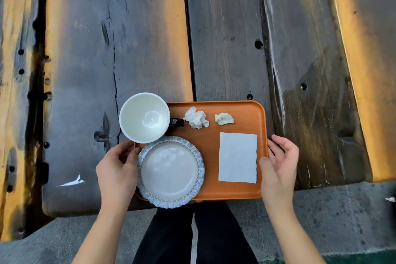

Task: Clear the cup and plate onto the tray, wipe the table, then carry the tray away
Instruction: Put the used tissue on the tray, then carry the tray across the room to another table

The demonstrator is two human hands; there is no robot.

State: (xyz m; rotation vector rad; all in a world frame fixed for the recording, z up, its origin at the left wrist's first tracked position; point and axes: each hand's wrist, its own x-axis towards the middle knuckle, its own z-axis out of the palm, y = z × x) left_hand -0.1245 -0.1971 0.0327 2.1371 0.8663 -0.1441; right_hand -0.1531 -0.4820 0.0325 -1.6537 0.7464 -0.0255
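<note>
An orange tray point(235, 192) sits at the near edge of the dark wooden table point(107, 49). On its left stand a white cup point(144, 117) with a dark handle and, nearer to me, a white plate point(170, 171) with a blue scalloped rim. Two crumpled tissues point(196, 117) lie at the tray's far side, and a flat white napkin point(237, 157) rests on its right half. My left hand point(116, 172) grips the tray's left edge beside the plate. My right hand point(278, 167) holds the right edge, thumb on the rim.
The table is made of wide weathered planks with gaps, knots and holes point(258, 44). A white smear point(74, 181) marks the near left plank. Grey concrete floor point(342, 221) and my dark trousers point(192, 236) show below the table edge.
</note>
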